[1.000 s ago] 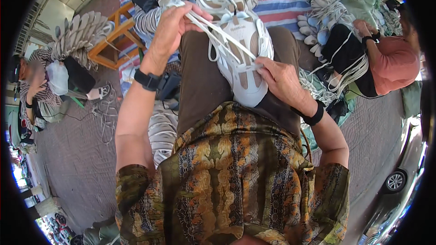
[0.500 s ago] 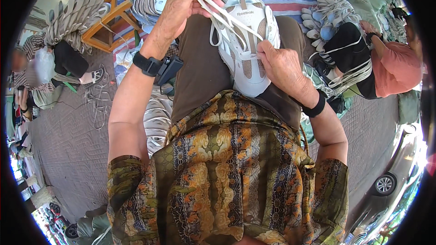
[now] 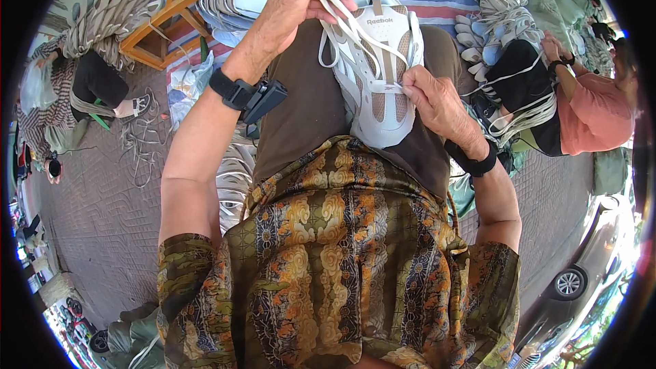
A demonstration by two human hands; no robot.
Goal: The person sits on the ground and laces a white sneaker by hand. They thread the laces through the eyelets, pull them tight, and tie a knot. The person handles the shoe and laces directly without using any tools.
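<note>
Shoelace (image 3: 350, 23) curves slacker than a second earlier.

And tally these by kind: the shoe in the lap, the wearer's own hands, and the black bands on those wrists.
Shoe: 1
Hands: 2, left hand and right hand
Black wristbands: 2, left and right
Total: 5

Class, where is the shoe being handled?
In the head view, the pale shoe sits just right of upper centre, over the lap, with the right hand at its right edge.
</note>
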